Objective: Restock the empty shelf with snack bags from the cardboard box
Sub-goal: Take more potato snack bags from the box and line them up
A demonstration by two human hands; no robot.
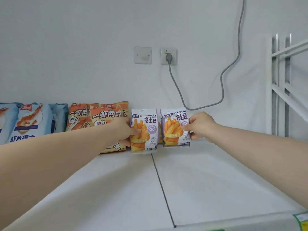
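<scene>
White shelf board, smooth, with a dark seam running front to back; a green label sits at its front edge, lower right. Both forearms reach across the board toward the wall.

Left hand pinches the left fries bag at its left edge, thumb on the printed face, the rest mostly hidden behind. Right hand pinches the right fries bag at its right edge, thumb on the face, fingers curled round the side. Both bags stand upright, side by side, at the back of the shelf; whether their bases rest fully on the board cannot be told. Cardboard box not in view.

Handling, as judged: small film pouches – light, air-filled, soft and rather slick, with brittle contents. Hold by the side seam or top seal, not the belly, and do not squeeze.

Further left stand orange shrimp-snack bags, then blue ones, in a close row. On the wall behind: a blank plate and a socket with a grey cable plugged in – white rack frame at far right
</scene>
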